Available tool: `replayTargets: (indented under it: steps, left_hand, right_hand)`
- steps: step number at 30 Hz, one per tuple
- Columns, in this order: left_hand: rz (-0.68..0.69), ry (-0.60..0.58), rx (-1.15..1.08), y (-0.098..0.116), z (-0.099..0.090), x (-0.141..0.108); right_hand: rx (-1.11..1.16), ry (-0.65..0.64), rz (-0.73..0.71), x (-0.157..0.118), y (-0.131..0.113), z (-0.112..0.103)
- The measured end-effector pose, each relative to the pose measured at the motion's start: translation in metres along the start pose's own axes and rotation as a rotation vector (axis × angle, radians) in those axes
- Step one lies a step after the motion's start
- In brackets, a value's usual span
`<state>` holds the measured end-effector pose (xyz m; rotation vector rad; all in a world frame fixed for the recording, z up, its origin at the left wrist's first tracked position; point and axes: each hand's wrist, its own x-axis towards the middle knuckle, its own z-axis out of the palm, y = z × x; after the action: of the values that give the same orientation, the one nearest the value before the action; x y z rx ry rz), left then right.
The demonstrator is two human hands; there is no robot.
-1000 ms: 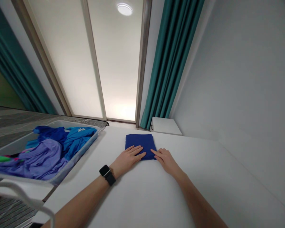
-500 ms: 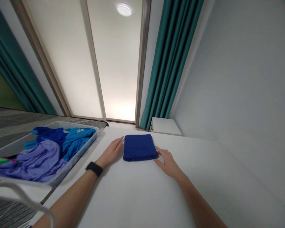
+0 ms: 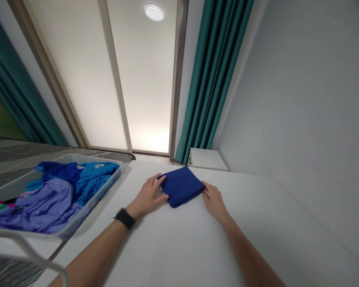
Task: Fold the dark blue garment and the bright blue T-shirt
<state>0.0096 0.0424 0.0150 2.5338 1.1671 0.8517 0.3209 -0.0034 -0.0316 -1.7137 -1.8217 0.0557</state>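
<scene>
A dark blue folded garment (image 3: 182, 186) lies on the white table (image 3: 173, 243), turned at an angle to me. Its exact kind does not show in the folded bundle. My left hand (image 3: 149, 194) rests at its left side, fingers spread, with the fingertips and thumb touching the cloth's edge. On the other side, my right hand (image 3: 214, 199) pinches the right corner between thumb and fingers. A black-banded watch (image 3: 125, 218) is on my left wrist.
To the left stands a pale plastic bin (image 3: 86, 207) with crumpled purple, blue and green clothes. A white cable or tube (image 3: 26, 249) curves at lower left. Beyond the table's far edge is a small white cabinet (image 3: 208, 158), with a wall on the right.
The folded garment has rotated counterclockwise, its right side swinging away from me. My left hand has moved right onto its edge, and my right hand has shifted slightly right with the corner.
</scene>
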Motion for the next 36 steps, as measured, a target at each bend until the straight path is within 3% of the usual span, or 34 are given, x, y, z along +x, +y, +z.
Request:
replayTargets:
  steps: [5, 11, 13, 18, 20, 23, 29, 32, 34, 36]
  left_hand:
    - [0.133, -0.132, 0.154, 0.01, 0.023, 0.004]
    - [0.128, -0.137, 0.095, 0.01, 0.024, 0.006]
    - [0.04, -0.096, -0.041, 0.012, 0.023, 0.007]
    - [-0.488, 0.146, -0.493, 0.019, 0.031, 0.009]
    - [-0.534, 0.123, -0.551, 0.021, 0.039, 0.007]
    - [-0.46, 0.053, -0.516, 0.021, 0.046, 0.007]
    - [-0.237, -0.116, -0.314, 0.005, 0.036, 0.029]
    - [-0.165, -0.066, -0.187, 0.006, 0.034, 0.034]
    - [-0.188, 0.023, -0.067, 0.018, 0.034, 0.028]
    - [-0.198, 0.032, 0.072, 0.036, 0.034, 0.016]
  right_hand:
    - [0.037, -0.049, 0.053, 0.003, -0.007, 0.0]
    - [0.186, -0.063, 0.076, 0.005, -0.006, -0.001]
    - [0.33, -0.063, 0.109, 0.009, -0.003, -0.004]
    - [0.788, -0.124, 0.242, 0.043, 0.01, -0.011]
    - [0.716, -0.152, 0.218, 0.063, 0.011, -0.01]
    - [0.532, -0.174, 0.113, 0.088, 0.002, -0.007]
    - [-0.035, -0.351, -0.356, 0.106, -0.04, -0.001]
    - [-0.179, -0.454, -0.372, 0.103, -0.051, 0.007]
    - [-0.204, -0.48, -0.341, 0.099, -0.053, 0.012]
    - [-0.204, -0.472, -0.311, 0.096, -0.053, 0.015]
